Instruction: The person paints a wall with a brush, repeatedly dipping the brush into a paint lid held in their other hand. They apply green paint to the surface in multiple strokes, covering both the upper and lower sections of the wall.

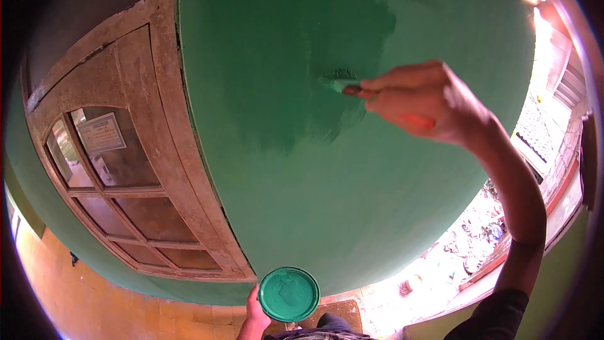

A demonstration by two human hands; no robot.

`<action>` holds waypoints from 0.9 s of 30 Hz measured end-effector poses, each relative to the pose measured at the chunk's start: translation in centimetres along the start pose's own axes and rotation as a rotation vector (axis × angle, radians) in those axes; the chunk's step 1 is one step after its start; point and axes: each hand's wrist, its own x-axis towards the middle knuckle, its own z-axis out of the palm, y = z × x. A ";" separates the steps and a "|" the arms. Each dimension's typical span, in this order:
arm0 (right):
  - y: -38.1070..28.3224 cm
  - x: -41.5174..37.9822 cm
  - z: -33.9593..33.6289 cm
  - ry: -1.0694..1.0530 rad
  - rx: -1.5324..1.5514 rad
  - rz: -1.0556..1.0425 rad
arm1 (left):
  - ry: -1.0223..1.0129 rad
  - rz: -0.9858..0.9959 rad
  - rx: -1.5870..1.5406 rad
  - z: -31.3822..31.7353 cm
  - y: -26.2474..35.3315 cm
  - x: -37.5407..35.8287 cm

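Note:
My right hand (428,104) is closed round the handle of a paintbrush (343,85), its bristles against the green wall (327,214). Around the brush spreads a patch of darker green paint (270,56), with a ragged lower edge and right edge. Low in the view, my left hand (255,315) grips the side of a round tub of green paint (289,294). The paint's surface faces up at me. Most of the left hand's fingers are hidden by the tub.
A worn wooden window frame (189,170) with glass panes borders the wall on the left. Behind one pane is a paper notice (100,132). Orange floor tiles (126,293) lie below left. Bright daylight and scattered clutter (465,245) show at the right.

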 end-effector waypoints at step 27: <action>5.9 9.7 -6.8 0.160 0.113 0.183 | 0.002 0.070 -0.059 -0.4 0.9 0.7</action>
